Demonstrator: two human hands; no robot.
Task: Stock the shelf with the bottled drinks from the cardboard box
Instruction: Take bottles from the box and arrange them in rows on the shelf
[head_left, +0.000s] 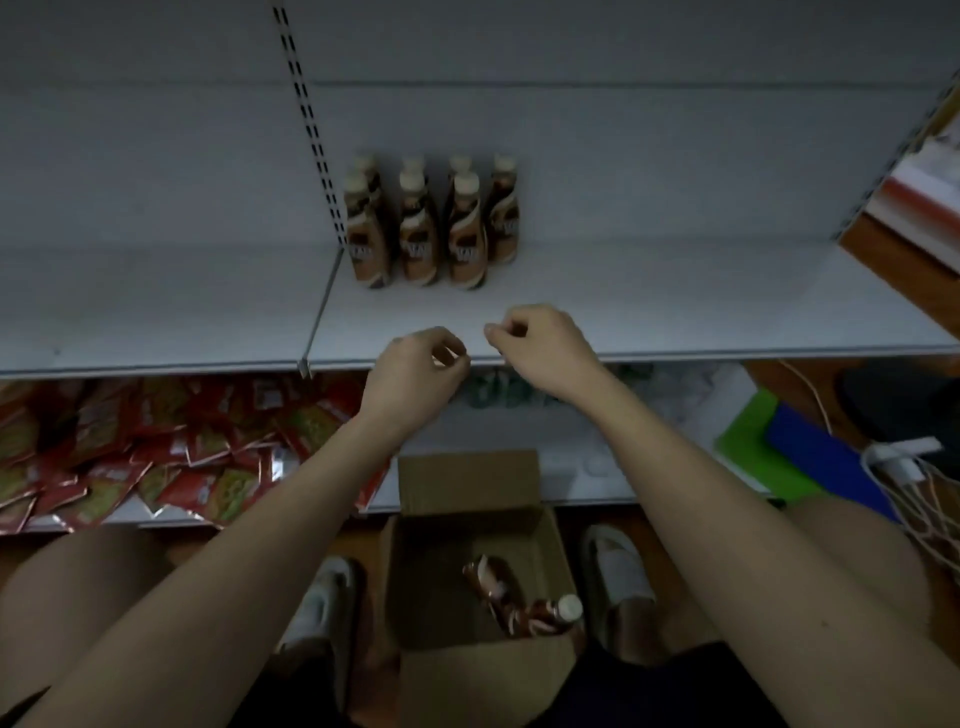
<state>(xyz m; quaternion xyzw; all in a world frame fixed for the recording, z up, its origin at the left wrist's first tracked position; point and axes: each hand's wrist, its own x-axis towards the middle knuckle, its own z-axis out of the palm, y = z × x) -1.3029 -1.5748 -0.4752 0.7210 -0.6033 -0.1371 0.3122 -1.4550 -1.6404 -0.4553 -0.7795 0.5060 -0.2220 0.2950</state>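
Red snack packets (130, 452) crowd the lower left shelf. Seven bottles (431, 223) stand upright toward the back of the white shelf (675, 312), bare board beside and before them. Left hand (415, 374) and right hand (540, 348) hover loosely curled and empty over its front edge. Two bottles (519, 603), blurred, lie in the cardboard box (467, 571) below.

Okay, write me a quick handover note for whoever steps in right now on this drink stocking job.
Left hand and right hand: both empty, fingers loosely curled, over the front edge of the shelf.
Done: seven bottles stand upright at the shelf's left end, two rows deep; the fourth column has only one.
Left: at least two bottles lie on their sides in the cardboard box on the floor between the feet.
Next, probably: fill the front gap on the right.
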